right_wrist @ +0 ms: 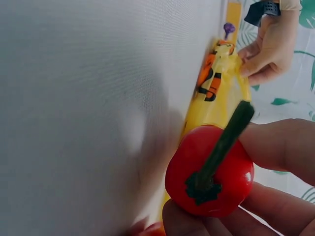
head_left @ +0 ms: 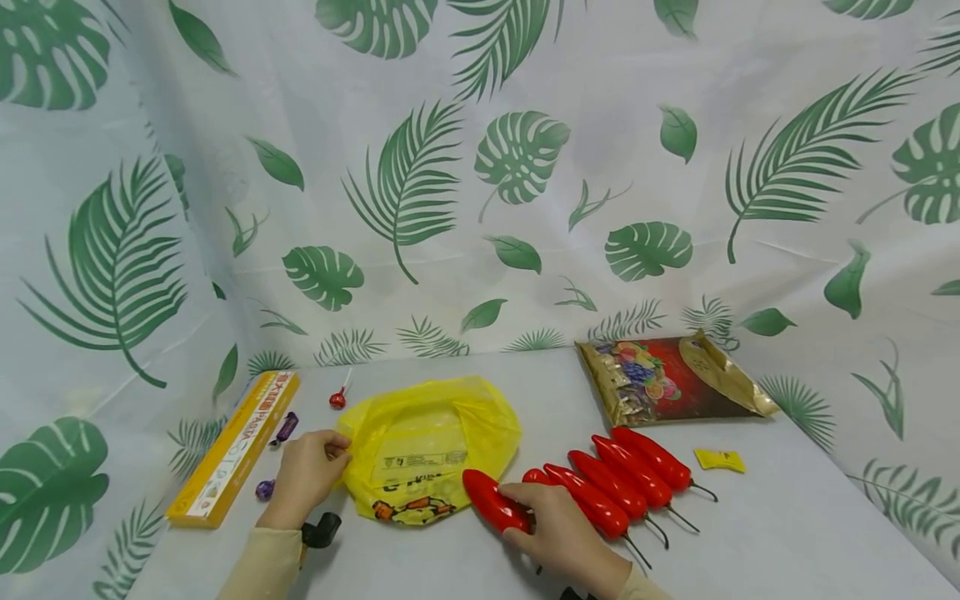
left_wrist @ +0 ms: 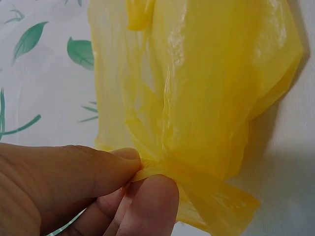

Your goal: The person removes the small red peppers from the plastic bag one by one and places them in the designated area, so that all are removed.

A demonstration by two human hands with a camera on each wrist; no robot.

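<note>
A yellow plastic bag (head_left: 491, 417) lies spread with its mouth open in the middle of the table. My left hand (head_left: 306, 471) pinches its left rim; the left wrist view shows the thumb (left_wrist: 123, 162) and fingers squeezing the thin bag (left_wrist: 206, 98). My right hand (head_left: 562, 529) grips a red chili pepper (head_left: 487, 500) by its stem half, the tip over the bag's lower right edge. In the right wrist view the pepper (right_wrist: 211, 169) faces me stem first, held between thumb and fingers. Several more red peppers (head_left: 648, 458) lie in a slanted row to the right.
A gold and red packet (head_left: 675, 379) lies at the back right, a small yellow wrapped piece (head_left: 720, 460) before it. On the left are a long orange box (head_left: 232, 450), purple candies (head_left: 285, 428) and a red lollipop (head_left: 337, 400). A leaf-patterned curtain (head_left: 465, 208) stands behind.
</note>
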